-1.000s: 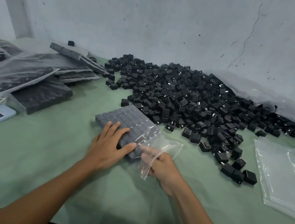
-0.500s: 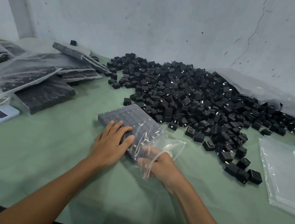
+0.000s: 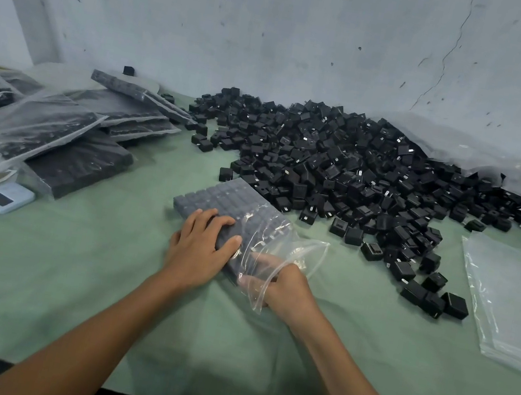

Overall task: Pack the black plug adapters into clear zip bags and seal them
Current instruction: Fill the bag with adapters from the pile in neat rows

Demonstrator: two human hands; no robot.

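A clear zip bag [image 3: 298, 249] lies on the green cloth, filled with black plug adapters [image 3: 227, 198] packed in a flat grid. My left hand [image 3: 201, 249] presses flat on the near end of the packed block, fingers spread. My right hand [image 3: 288, 289] reaches into the bag's open mouth. Its fingers show through the plastic, stretched towards the near row of adapters. The loose lip of the bag stands up over that hand. A large heap of loose black adapters [image 3: 344, 170] lies just behind and to the right.
Filled bags [image 3: 77, 165] are stacked at the left, with a small light-blue device [image 3: 5, 197] beside them. A stack of empty clear bags [image 3: 519, 302] lies at the right. A large plastic sheet [image 3: 468, 154] drapes along the wall behind the heap.
My left hand has slid a little further onto the packed block. My right hand stays inside the bag's mouth, hardly moved.
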